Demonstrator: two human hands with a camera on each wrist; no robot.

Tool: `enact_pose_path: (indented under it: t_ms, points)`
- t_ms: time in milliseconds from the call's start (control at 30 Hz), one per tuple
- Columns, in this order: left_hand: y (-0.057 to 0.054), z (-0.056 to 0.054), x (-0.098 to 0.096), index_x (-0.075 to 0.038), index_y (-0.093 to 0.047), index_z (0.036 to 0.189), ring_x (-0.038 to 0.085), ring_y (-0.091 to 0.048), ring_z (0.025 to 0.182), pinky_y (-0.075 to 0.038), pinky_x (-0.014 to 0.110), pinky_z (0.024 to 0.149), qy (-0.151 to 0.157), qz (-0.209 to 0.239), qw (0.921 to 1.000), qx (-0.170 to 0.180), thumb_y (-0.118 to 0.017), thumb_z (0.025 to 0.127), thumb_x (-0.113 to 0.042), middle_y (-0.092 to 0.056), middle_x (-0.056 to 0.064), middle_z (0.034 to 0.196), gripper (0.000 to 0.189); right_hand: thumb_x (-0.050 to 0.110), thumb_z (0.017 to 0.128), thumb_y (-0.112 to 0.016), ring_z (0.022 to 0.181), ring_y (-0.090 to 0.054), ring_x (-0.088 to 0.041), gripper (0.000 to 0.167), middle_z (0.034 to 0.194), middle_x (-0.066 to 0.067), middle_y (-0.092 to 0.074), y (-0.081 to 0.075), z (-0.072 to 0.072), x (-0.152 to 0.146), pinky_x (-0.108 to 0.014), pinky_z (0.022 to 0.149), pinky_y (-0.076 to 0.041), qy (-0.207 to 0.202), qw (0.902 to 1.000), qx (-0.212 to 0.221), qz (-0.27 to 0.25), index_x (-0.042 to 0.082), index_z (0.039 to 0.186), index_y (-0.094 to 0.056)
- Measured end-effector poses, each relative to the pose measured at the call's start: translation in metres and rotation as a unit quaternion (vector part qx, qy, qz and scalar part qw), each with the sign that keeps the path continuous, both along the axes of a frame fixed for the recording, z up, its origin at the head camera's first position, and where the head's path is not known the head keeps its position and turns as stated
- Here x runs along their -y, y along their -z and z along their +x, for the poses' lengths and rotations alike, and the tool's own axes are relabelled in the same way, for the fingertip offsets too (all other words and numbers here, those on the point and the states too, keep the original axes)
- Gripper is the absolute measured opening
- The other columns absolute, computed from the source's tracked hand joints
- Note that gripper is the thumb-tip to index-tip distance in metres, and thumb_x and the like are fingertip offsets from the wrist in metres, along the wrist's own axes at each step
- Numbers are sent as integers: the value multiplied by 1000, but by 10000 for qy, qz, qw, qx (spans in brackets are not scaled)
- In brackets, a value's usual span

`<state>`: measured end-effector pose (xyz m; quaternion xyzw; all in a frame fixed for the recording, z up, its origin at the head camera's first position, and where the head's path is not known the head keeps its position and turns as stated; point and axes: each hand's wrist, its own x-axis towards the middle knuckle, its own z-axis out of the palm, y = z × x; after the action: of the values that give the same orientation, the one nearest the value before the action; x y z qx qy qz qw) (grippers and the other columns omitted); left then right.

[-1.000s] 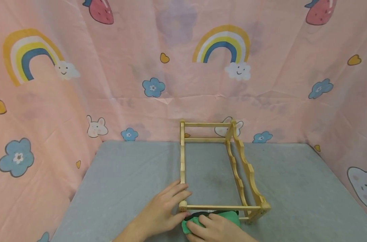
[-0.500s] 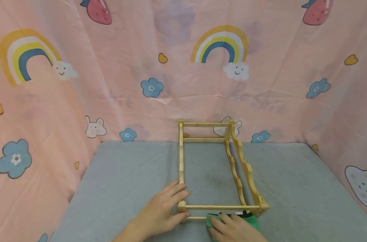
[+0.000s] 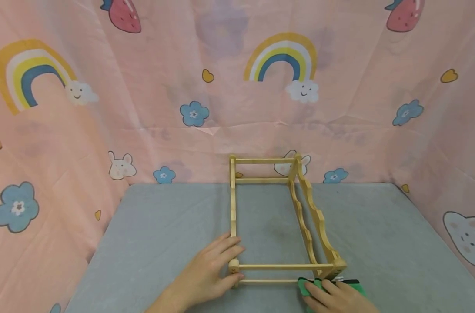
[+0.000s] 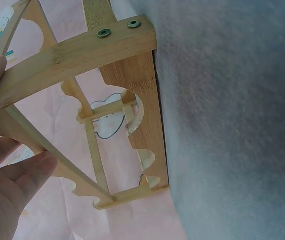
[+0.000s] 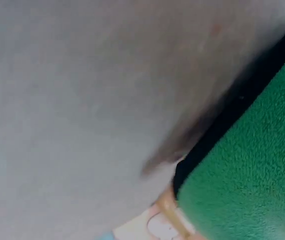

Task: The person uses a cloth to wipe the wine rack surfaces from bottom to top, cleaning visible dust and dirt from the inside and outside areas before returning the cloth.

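A light wooden rack (image 3: 320, 221) with wavy, notched side rails stands on the table, its long sides running away from me. My left hand (image 3: 206, 270) grips the near left corner of it. In the left wrist view, fingers (image 4: 32, 172) lie along the notched rail and a fingertip rests on the end piece with two metal screws. My right hand (image 3: 335, 299) holds a green cloth (image 5: 247, 165) with a black edge at the rack's near right corner. The cloth overlaps the right end of the lower front rod (image 3: 270, 281) in the head view.
A grey-covered table (image 3: 171, 217) lies under the rack. A pink printed curtain (image 3: 159, 104) hangs behind it and along both sides, close to the rack's far end.
My right hand has slid the green cloth rightward along the lower front rod to the near right corner. The left hand has kept its grip, and the rack stays in place.
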<state>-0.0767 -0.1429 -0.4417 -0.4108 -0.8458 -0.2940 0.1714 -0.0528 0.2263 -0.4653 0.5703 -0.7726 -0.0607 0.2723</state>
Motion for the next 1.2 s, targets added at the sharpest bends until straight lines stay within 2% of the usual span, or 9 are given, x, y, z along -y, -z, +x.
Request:
enact_pose_path:
  t_ms: [167, 267, 500, 600, 700, 867, 1067, 1200]
  points:
    - [0, 0, 1, -9, -66, 133, 41, -58, 134, -55, 50, 104, 8, -10, 10000, 22, -88, 87, -24, -62, 10, 141, 53, 43, 116, -27, 71, -36, -7, 48, 118, 1, -68, -15, 3, -11, -13, 55, -20, -151, 9995, -73, -249, 25, 110, -71]
    - [0, 0, 1, -9, -66, 133, 41, -58, 134, -55, 50, 104, 11, -37, 10000, 23, -88, 88, -25, -62, 10, 141, 53, 41, 116, -31, 73, -40, -7, 44, 118, -1, -69, -24, 5, -16, -14, 57, -25, -233, 9983, -64, -523, 24, 110, -71]
    - [1, 0, 0, -10, -65, 134, 41, -58, 133, -55, 51, 104, 0, -36, 10000, 30, -87, 88, -26, -62, 10, 141, 53, 46, 114, -34, 76, -54, -11, 46, 119, -2, -71, -42, 10, -20, -18, 57, -43, 55, 9958, -64, -911, 22, 110, -73]
    - [2, 0, 0, -9, -66, 133, 41, -58, 133, -55, 51, 104, -12, -6, 10000, 5, -88, 88, -26, -62, 10, 141, 53, 48, 114, -36, 75, -53, -12, 48, 121, -5, -72, -47, 10, -15, -19, 56, -43, 137, 9948, -80, -1001, 18, 114, -74]
    - [2, 0, 0, -9, -66, 133, 41, -58, 133, -55, 51, 104, -27, -3, 10000, -1, -88, 88, -26, -62, 10, 141, 53, 48, 114, -36, 75, -53, -13, 50, 122, -5, -72, -50, 9, -4, -19, 56, -42, 176, 9944, -72, -1037, 16, 117, -74]
    - [2, 0, 1, -8, -66, 133, 41, -58, 133, -55, 51, 104, -34, 41, 10000, 29, -88, 87, -26, -62, 10, 141, 54, 38, 115, -36, 78, -59, -14, 43, 120, -3, -72, -49, 4, 30, -20, 58, -48, 85, 9929, -74, -1183, 18, 117, -74]
    - [3, 0, 0, -9, -66, 133, 41, -57, 134, -56, 51, 103, -16, 108, 9999, 82, -88, 87, -25, -62, 9, 141, 53, 32, 115, -41, 67, -49, -9, 37, 116, -1, -71, -46, -3, 80, -12, 53, -36, -291, 9870, -69, -1582, 19, 111, -75]
    - [3, 0, 0, -9, -66, 133, 41, -57, 134, -56, 50, 102, 18, 150, 9998, 127, -89, 86, -20, -62, 9, 142, 53, 29, 115, -43, 65, -47, -7, 33, 115, 0, -70, -45, -6, 108, -9, 51, -35, -483, 9840, -228, -1697, 20, 110, -75]
